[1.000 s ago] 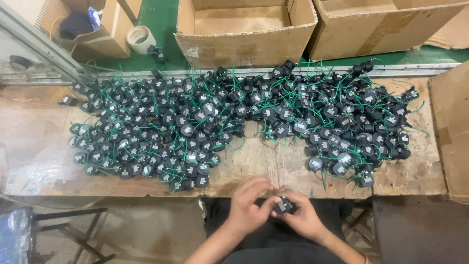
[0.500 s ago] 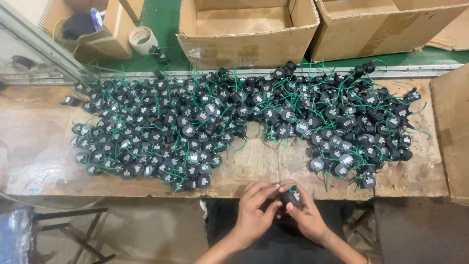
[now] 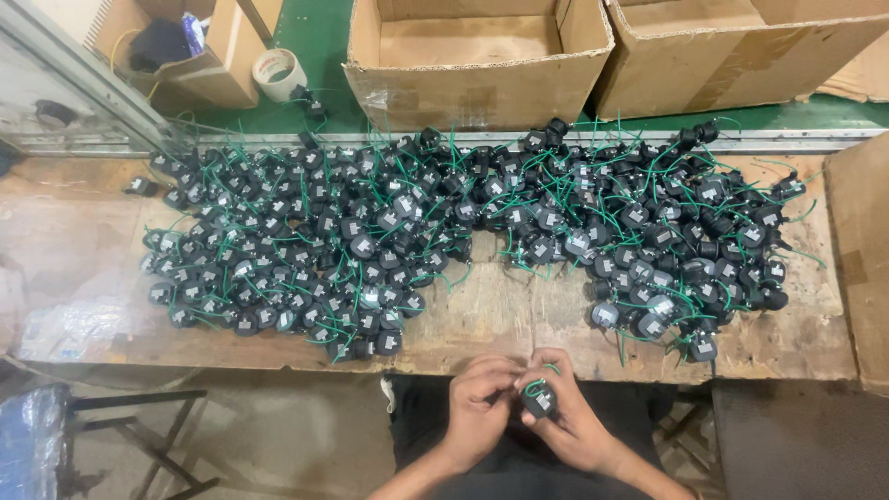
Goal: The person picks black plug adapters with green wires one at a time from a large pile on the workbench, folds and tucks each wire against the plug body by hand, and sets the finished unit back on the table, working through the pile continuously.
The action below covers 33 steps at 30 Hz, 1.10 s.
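Small black part with green wire (image 3: 540, 400) pinched between right hand (image 3: 574, 421) and left hand (image 3: 482, 417), both grips clamped on it, just below bench (image 3: 482, 319) edge. Best kept steady, wire fed gently. Heap of like parts (image 3: 370, 241) on bench; cardboard boxes (image 3: 477, 56) beyond. Nothing obstructing.

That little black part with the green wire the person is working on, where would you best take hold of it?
Probably by its black body, not the wire. The small black part is squat and rigid, while its green wire loops loosely off the top and would bend. Coming from both sides looks best: the left hand and right hand meet around it, fingers curled over, in front of the wooden bench edge.
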Each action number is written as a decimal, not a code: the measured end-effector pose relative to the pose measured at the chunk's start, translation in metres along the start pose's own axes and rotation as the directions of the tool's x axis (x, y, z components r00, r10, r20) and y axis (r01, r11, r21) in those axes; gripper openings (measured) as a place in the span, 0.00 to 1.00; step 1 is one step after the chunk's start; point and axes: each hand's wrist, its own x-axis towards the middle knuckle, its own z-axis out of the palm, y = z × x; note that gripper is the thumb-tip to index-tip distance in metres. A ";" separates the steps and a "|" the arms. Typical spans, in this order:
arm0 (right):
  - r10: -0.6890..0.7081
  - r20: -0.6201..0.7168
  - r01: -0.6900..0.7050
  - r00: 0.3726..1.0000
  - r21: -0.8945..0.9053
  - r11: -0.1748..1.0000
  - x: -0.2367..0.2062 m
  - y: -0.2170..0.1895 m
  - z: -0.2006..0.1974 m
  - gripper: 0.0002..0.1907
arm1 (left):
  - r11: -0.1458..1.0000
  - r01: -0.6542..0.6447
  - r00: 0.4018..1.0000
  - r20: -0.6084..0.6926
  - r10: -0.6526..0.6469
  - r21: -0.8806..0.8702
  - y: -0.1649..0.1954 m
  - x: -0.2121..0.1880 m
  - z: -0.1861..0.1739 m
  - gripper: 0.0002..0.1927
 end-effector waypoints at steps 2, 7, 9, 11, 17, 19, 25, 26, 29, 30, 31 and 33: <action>0.028 0.009 -0.028 1.000 0.002 1.000 -0.002 0.001 0.000 0.19 | 1.000 0.015 1.000 0.006 -0.015 0.017 0.005 0.002 -0.001 0.11; -0.036 0.044 0.035 0.998 0.032 0.999 -0.003 -0.003 0.000 0.20 | 0.993 -0.108 0.993 0.055 0.106 0.047 0.018 0.007 -0.007 0.11; -0.048 0.059 0.047 0.997 0.028 0.999 -0.002 -0.005 0.000 0.21 | 0.988 -0.135 0.989 0.075 0.130 0.068 0.021 0.009 -0.009 0.11; -0.031 0.085 0.030 0.996 0.015 0.999 -0.002 -0.007 0.000 0.22 | 0.987 -0.142 0.988 0.078 0.136 0.074 0.023 0.009 -0.011 0.12; -0.005 0.126 -0.004 0.992 0.070 0.998 0.000 -0.011 0.001 0.22 | 0.991 -0.120 0.990 0.086 0.115 0.060 0.025 0.009 -0.014 0.13; -0.017 0.113 0.013 0.993 0.041 0.999 0.000 -0.011 0.001 0.22 | 0.994 -0.085 0.993 0.082 0.079 0.065 0.026 0.009 -0.012 0.13; -0.073 0.074 0.068 0.995 0.068 0.995 -0.004 -0.007 0.000 0.20 | 0.972 -0.143 0.990 0.045 0.137 0.187 0.032 0.034 -0.024 0.11; -0.079 0.070 0.073 0.994 0.076 0.994 -0.004 -0.006 -0.001 0.19 | 0.954 -0.182 0.983 0.019 0.182 0.240 0.033 0.043 -0.032 0.10; 0.097 0.032 -0.102 0.995 0.327 0.939 -0.005 0.001 -0.004 0.16 | 0.858 -0.175 0.956 -0.127 0.266 0.482 0.032 0.077 -0.060 0.10; 0.138 0.025 -0.137 0.990 0.384 0.913 -0.004 0.003 -0.005 0.17 | 0.794 -0.159 0.952 -0.122 0.281 0.587 0.030 0.089 -0.069 0.11; 0.179 0.022 -0.170 0.984 0.438 0.883 -0.004 0.005 -0.006 0.17 | 0.712 -0.172 0.960 -0.046 0.276 0.681 0.028 0.102 -0.074 0.14; 0.204 0.031 -0.188 0.978 0.544 0.818 -0.003 0.008 -0.006 0.16 | 0.518 -0.213 0.967 0.102 0.234 0.828 0.023 0.123 -0.080 0.19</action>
